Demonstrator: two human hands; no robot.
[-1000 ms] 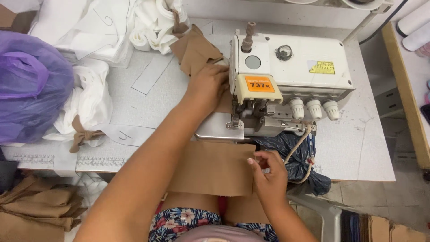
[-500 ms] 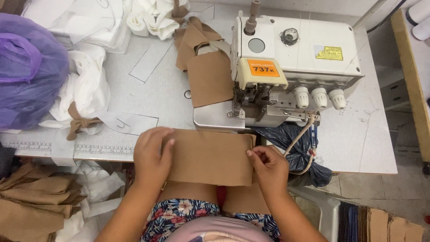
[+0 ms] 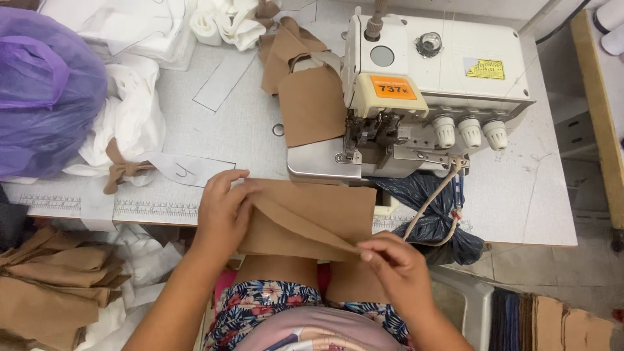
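Left hand: the left hand [image 3: 224, 208] lies on the near left part of the brown fabric piece [image 3: 325, 211]; fingers curled over its top left corner, thumb under a raised fold, so the cloth is gripped
Right hand: the right hand [image 3: 396, 266] pinches the near right corner of the same piece between thumb and fingertips; the rest of the hand is closed loosely
Brown fabric piece: at the near edge of the grey worktable [image 3: 227, 123], partly hanging over the person's lap; just in front of the overlock sewing machine [image 3: 429, 84]
Behind the machine foot: another brown piece [image 3: 312, 104] lies flat, touching the machine's left side
Left side: purple plastic bag [image 3: 45, 84]; white cloth heap [image 3: 130, 123] beside it
Below the table: dark bag [image 3: 429, 208] hangs under the machine; brown cut pieces [image 3: 52, 286] stacked at lower left
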